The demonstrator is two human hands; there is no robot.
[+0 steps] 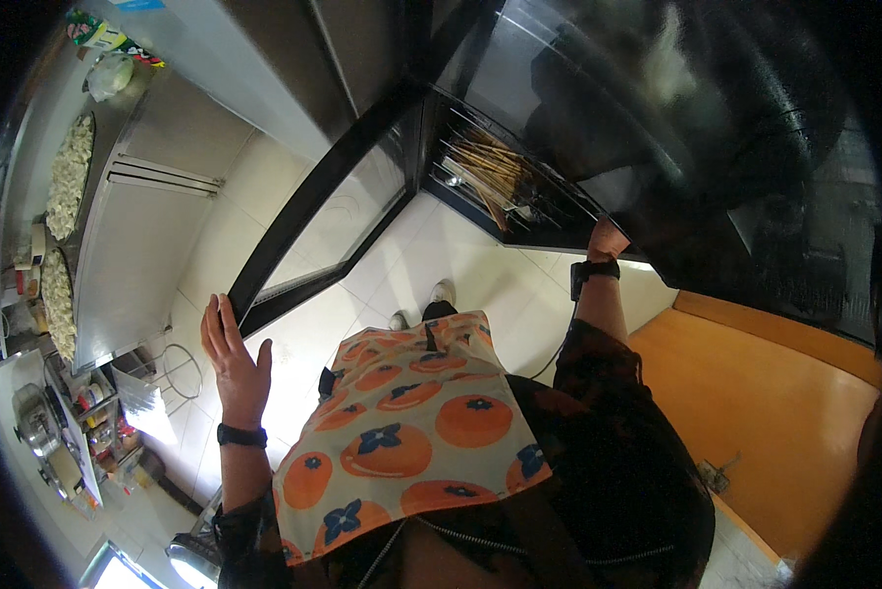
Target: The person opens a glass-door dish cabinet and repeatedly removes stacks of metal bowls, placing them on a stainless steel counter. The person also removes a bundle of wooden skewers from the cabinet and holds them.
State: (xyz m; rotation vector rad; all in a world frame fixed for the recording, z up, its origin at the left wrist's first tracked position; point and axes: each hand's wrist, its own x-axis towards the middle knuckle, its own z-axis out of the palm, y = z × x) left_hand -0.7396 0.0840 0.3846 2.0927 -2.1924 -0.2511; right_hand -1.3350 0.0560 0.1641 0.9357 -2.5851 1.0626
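Observation:
My left hand (235, 361), palm turned to the edge and fingers straight, rests against the outer edge of a black-framed glass door (323, 213) that stands swung out. My right hand (608, 239) reaches into a black cabinet (765, 191) on the right, and its fingers are hidden behind the lower edge of a dark glass panel. Inside the cabinet, left of that hand, a bundle of thin wooden sticks (488, 169) lies on a wire rack. Whether the right hand holds anything cannot be seen.
On the left, a steel counter (113, 125) bears long trays of pale chopped food (70, 177) and a plastic bag (109, 76). Steel pots (37, 421) and crowded shelves stand lower left. An orange door (772, 397) is at the right. A round wire stand (181, 370) is on the tiled floor.

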